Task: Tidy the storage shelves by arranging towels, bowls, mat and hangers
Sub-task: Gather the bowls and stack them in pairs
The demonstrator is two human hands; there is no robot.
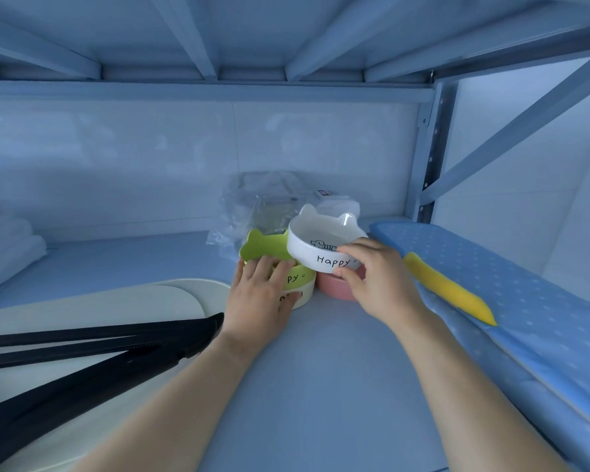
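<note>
Black hangers [82, 352] are seen nearest, at the left of the shelf [321, 386]. Beyond them the white bowl [324, 247] is held tilted over the pink bowl [338, 287], pinched at its near wall by the right hand [378, 281], while the green bowl [276, 264], nested in a cream bowl [304, 294], is steadied by the left hand [263, 294], fingers curled over its rim. Apparently glazed ceramic, the bowls are judged stiff, slick and chippable, best gripped across the rim and set down gently.
</note>
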